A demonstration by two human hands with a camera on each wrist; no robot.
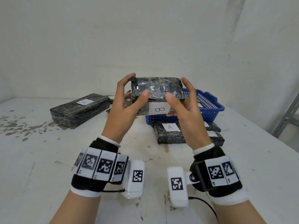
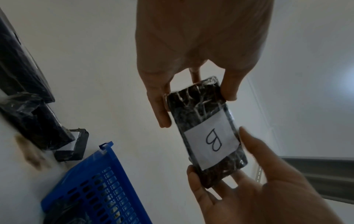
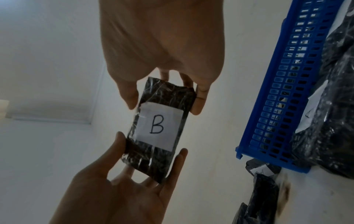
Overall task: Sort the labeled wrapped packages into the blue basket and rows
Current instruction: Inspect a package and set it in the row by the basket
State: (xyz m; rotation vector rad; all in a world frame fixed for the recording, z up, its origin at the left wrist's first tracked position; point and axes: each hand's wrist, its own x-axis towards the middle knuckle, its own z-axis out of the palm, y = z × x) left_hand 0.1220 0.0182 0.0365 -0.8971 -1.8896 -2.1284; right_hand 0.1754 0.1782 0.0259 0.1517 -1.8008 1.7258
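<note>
The blue basket (image 1: 210, 109) near the table's (image 1: 40, 159) right edge is already holding wrapped packages; A-labelled packages (image 1: 169, 130) are lying at its front. I'm gripping the B package (image 1: 157, 92) above the table with my left hand (image 1: 124, 107) and right hand (image 1: 186, 110), so sorting is only partly done.

Glossy, crinkled clear film over a black rectangular package (image 1: 157, 90), matt white paper label marked B (image 1: 159, 109). Smooth perforated plastic on the blue basket (image 1: 208, 102). Matt, stained and scuffed white tabletop (image 1: 40, 159). Black-and-white cloth wristbands (image 1: 95, 167).
</note>
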